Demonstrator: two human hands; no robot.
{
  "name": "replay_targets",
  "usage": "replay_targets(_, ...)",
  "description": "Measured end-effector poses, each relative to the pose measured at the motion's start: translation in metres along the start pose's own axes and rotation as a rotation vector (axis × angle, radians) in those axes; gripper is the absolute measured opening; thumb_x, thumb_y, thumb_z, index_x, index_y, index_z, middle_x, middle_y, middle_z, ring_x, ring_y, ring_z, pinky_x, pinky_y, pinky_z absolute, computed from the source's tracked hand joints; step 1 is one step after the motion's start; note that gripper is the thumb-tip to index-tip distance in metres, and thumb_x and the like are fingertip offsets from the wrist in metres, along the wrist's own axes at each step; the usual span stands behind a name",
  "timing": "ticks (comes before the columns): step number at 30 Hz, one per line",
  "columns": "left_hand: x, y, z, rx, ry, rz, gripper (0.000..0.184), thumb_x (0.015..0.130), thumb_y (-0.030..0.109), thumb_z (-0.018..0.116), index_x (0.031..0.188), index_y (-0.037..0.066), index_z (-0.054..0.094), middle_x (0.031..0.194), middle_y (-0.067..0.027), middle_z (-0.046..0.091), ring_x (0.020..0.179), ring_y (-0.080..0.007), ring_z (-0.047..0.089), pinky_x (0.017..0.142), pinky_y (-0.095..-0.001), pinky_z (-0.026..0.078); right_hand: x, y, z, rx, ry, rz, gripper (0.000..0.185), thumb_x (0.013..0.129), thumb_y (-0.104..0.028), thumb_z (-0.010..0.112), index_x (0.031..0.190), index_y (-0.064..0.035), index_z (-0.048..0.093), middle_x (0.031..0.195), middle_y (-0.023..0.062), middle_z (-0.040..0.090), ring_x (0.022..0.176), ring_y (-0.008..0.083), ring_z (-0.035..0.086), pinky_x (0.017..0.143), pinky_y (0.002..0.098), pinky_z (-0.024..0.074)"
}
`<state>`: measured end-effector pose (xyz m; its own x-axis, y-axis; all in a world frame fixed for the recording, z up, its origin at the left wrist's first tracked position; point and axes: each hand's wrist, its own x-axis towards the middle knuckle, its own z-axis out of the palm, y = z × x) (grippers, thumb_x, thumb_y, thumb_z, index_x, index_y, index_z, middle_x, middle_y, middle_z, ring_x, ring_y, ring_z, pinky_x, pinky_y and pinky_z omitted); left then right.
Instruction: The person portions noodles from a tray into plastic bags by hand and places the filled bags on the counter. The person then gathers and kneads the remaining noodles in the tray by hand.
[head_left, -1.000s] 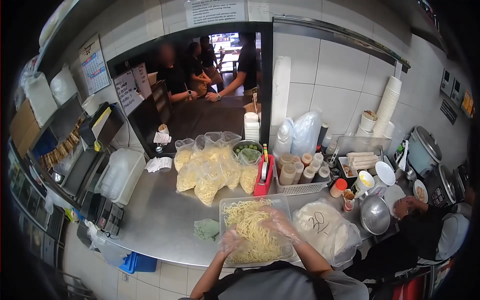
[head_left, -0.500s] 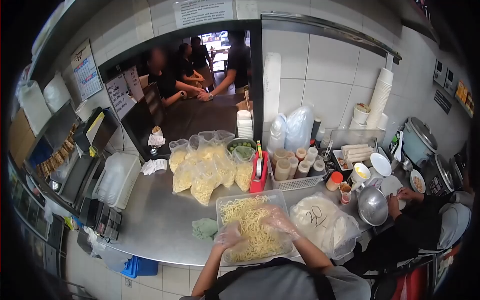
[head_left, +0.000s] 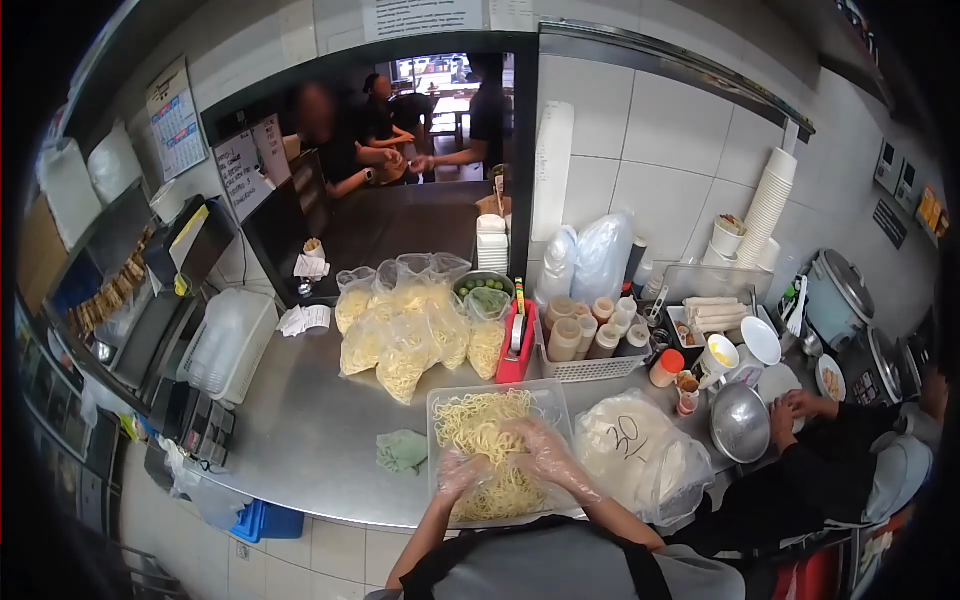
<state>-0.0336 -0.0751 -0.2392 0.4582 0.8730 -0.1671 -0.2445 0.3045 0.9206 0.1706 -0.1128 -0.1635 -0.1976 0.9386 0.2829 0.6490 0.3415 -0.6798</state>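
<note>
A clear plastic tub (head_left: pixel 560 400) of yellow noodles (head_left: pixel 485 420) stands at the counter's front edge. Both of my hands wear clear plastic gloves. My left hand (head_left: pixel 462 474) is in the noodles at the tub's left side, its fingers curled against them. From the right, my right hand (head_left: pixel 545 455) reaches in, fingers bent round noodles near the middle. The two hands are close together, and noodles partly hide the fingertips. Beyond the tub are tied bags of noodles (head_left: pixel 405 350). To its right lies a plastic bag marked 30 (head_left: pixel 640 455), to its left a green cloth (head_left: pixel 402 451).
A red tape dispenser (head_left: pixel 516 345) and a basket of bottles (head_left: pixel 598 368) stand behind the tub. At the right, a co-worker's hands (head_left: pixel 795 410) are near a metal bowl (head_left: pixel 740 422). Several people are beyond the serving window. A white basket (head_left: pixel 240 345) sits at the left.
My hands have come closer together in the noodles, with my right hand moving left and down. The co-worker's hands have shifted slightly, and people beyond the window have moved their arms.
</note>
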Motion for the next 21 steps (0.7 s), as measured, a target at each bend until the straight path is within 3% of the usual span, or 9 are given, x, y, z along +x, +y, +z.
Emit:
replay_targets(2,0.016,-0.033,-0.011,0.208,0.066,0.038,0.039,0.076,0.014,0.070,0.111,0.002,0.059,0.099,-0.0105,0.065,0.086,-0.0172,0.063,0.075,-0.0315,0.051,-0.006,0.018,0.008,-0.090,-0.116,0.261,0.060,0.076,-0.013,0.064,0.132,-0.0044,0.044,0.122,0.0149,0.055,0.113,0.0244,0.051,0.100,0.0339,0.0361)
replay_targets(5,0.020,-0.032,-0.002,0.449,0.043,0.204,0.054,0.074,0.018,0.071,0.122,0.003,0.052,0.099,-0.0106,0.065,0.085,-0.0174,0.063,0.073,-0.0312,0.051,-0.016,0.092,0.054,0.440,-0.092,0.208,0.057,0.076,-0.007,0.062,0.130,-0.0015,0.045,0.125,0.0115,0.054,0.116,0.0203,0.049,0.100,0.0324,0.0356)
replay_targets(6,0.021,-0.021,0.008,0.510,0.012,0.284,0.060,0.073,0.020,0.071,0.127,0.003,0.049,0.099,-0.0106,0.065,0.084,-0.0174,0.063,0.073,-0.0309,0.051,-0.011,0.088,0.052,0.546,-0.058,0.196,0.056,0.075,-0.005,0.060,0.129,-0.0009,0.046,0.124,0.0112,0.055,0.116,0.0192,0.049,0.100,0.0321,0.0360)
replay_targets(8,0.006,0.019,0.030,0.611,0.059,0.201,0.071,0.072,0.021,0.072,0.133,0.003,0.041,0.099,-0.0104,0.065,0.086,-0.0173,0.063,0.074,-0.0298,0.051,-0.005,0.050,0.037,0.764,0.014,0.182,0.054,0.074,-0.001,0.058,0.127,0.0002,0.048,0.123,0.0106,0.055,0.116,0.0171,0.049,0.099,0.0315,0.0370)
replay_targets(12,-0.005,0.042,0.046,0.782,0.114,-0.036,0.070,0.072,0.017,0.072,0.133,0.003,0.040,0.098,-0.0094,0.065,0.092,-0.0160,0.061,0.080,-0.0274,0.048,0.004,0.007,0.002,0.268,0.030,0.085,0.052,0.072,0.001,0.056,0.123,-0.0022,0.052,0.118,0.0101,0.057,0.111,0.0173,0.052,0.095,0.0310,0.0403)
replay_targets(14,-0.002,0.027,0.040,0.494,0.062,0.211,0.065,0.073,0.015,0.071,0.130,0.004,0.043,0.097,-0.0092,0.065,0.089,-0.0151,0.061,0.079,-0.0273,0.049,0.003,0.013,0.006,0.020,-0.013,0.091,0.051,0.071,0.001,0.057,0.122,-0.0038,0.054,0.115,0.0100,0.059,0.109,0.0184,0.054,0.092,0.0316,0.0424)
replay_targets(15,-0.002,0.018,0.037,0.347,0.035,0.329,0.062,0.073,0.013,0.071,0.128,0.004,0.044,0.096,-0.0090,0.065,0.088,-0.0146,0.061,0.078,-0.0273,0.049,0.003,0.015,0.004,0.116,-0.050,0.102,0.049,0.072,-0.003,0.059,0.121,-0.0045,0.054,0.114,0.0101,0.059,0.108,0.0191,0.055,0.091,0.0322,0.0433)
replay_targets(20,-0.013,0.027,-0.010,0.636,0.163,0.108,0.061,0.072,0.013,0.072,0.126,0.002,0.045,0.099,-0.0107,0.064,0.090,-0.0168,0.061,0.081,-0.0270,0.048,0.011,-0.005,-0.037,0.633,0.004,0.176,0.053,0.076,-0.018,0.069,0.125,-0.0078,0.052,0.111,0.0107,0.061,0.104,0.0212,0.057,0.085,0.0333,0.0464)
replay_targets(21,-0.018,0.027,-0.015,0.663,0.177,0.022,0.064,0.071,0.014,0.072,0.127,0.001,0.044,0.099,-0.0114,0.064,0.091,-0.0183,0.061,0.082,-0.0272,0.048,0.011,0.009,-0.037,0.400,-0.130,0.256,0.057,0.076,-0.020,0.070,0.128,-0.0075,0.050,0.113,0.0109,0.060,0.105,0.0208,0.057,0.086,0.0329,0.0464)
